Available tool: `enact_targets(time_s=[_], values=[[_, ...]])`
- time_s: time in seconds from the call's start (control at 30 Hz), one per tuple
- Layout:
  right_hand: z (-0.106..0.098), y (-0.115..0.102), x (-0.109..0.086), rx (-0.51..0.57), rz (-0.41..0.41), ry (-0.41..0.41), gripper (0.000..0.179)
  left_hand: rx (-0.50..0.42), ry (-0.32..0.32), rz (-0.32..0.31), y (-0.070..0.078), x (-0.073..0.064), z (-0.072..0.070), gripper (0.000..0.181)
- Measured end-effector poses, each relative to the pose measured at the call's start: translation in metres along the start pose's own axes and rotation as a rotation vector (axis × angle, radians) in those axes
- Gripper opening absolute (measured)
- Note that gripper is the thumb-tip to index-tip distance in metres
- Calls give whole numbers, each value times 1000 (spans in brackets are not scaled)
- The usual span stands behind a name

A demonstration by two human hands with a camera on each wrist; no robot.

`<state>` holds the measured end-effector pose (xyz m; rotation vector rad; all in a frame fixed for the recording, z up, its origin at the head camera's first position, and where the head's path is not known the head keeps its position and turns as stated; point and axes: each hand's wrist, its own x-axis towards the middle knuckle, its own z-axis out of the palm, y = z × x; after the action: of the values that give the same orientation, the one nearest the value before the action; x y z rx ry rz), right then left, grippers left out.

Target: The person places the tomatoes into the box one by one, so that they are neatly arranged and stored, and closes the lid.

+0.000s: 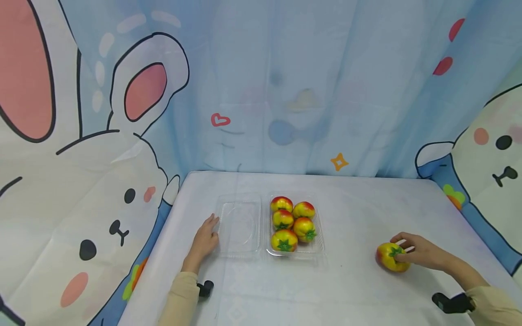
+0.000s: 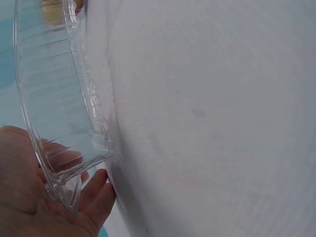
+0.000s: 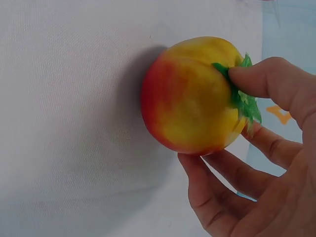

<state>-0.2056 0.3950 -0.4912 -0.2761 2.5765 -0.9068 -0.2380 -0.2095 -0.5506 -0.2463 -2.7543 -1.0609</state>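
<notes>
Hands well apart, we note: the right hand (image 1: 426, 253) pinches a red-yellow fruit (image 1: 387, 258), thumb at its green leaves; the left hand (image 1: 205, 240), fingers loose, touches a clear plastic shell (image 1: 239, 226). From the clear tray (image 1: 315, 248): fruit near half-past three, shell at nine. Inside it we count five similar fruits (image 1: 283, 220). Blue curtain (image 1: 244, 81) at twelve.

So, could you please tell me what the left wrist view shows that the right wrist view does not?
Only the left wrist view: the left hand, at a corner of the clear plastic container. Only the right wrist view: the right hand, holding a red-yellow fruit with green leaves, and an orange star. Both share white tablecloth and blue backdrop.
</notes>
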Motion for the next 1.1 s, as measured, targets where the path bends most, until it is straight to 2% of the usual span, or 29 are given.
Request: enact_targets(time_s=[0.27, 0.43, 0.63, 0.77, 0.93, 1.1], values=[[4, -5, 4, -47, -24, 50, 47, -1, 3, 9, -1, 2, 1, 55], [6, -16, 12, -75, -50, 93, 50, 2, 11, 14, -2, 3, 1, 55], [13, -33, 21, -40, -157, 180, 46, 5, 11, 11, -2, 2, 1, 54], [17, -50, 32, -16, -208, 249, 44, 11, 12, 14, -1, 2, 1, 53], [22, -82, 46, 45, -210, 312, 48, 14, 17, 14, 0, 3, 0, 53], [37, -108, 59, 104, -255, 343, 48, 13, 9, 0, -1, 1, 1, 52]])
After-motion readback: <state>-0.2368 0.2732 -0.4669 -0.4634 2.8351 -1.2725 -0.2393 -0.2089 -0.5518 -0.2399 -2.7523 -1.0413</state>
